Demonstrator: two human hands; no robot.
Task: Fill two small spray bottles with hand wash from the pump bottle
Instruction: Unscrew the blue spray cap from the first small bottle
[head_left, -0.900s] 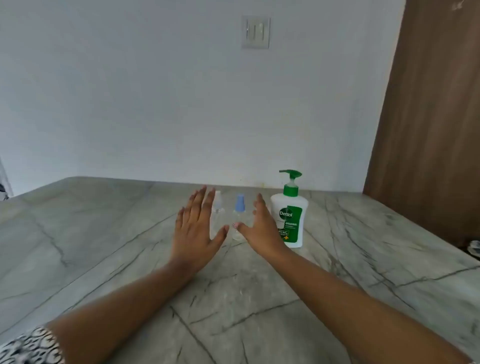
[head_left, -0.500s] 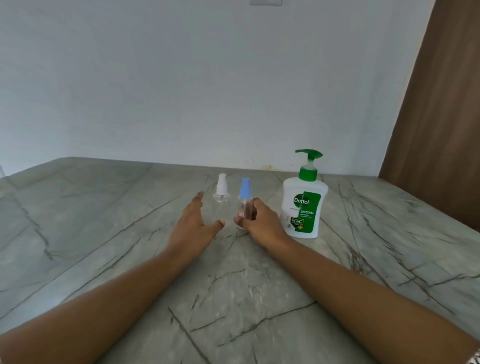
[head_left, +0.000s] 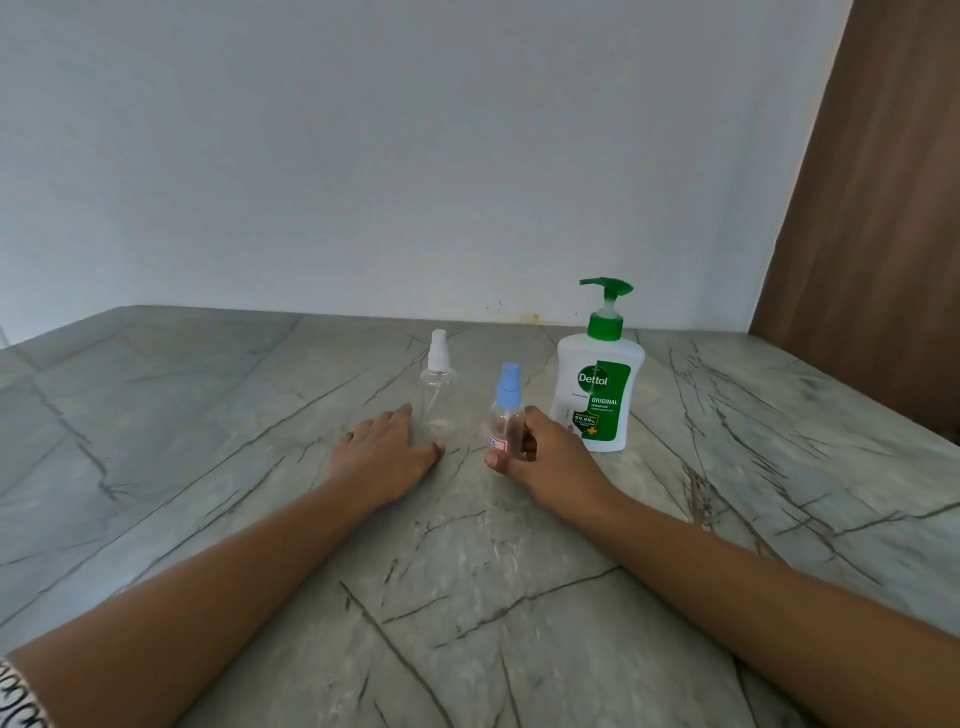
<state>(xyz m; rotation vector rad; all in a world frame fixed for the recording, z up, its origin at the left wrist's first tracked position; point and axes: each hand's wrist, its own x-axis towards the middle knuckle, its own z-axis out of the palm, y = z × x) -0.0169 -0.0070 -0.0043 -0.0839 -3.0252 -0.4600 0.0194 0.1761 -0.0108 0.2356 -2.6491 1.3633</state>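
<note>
A white pump bottle with a green pump head and green label stands on the marble table. Left of it is a small clear spray bottle with a blue cap, and my right hand grips its lower body with thumb and fingers. Further left stands a second clear spray bottle with a white cap, empty by the look of it. My left hand lies flat on the table just in front of that bottle, fingers straight, thumb near its base.
A pale wall runs along the table's far edge. A brown wooden panel stands at the right. The table's right edge slopes away below that panel.
Both hands came down from raised and spread. The right hand closed around the blue-capped bottle; the left hand settled flat on the table. The camera tilted downward.
</note>
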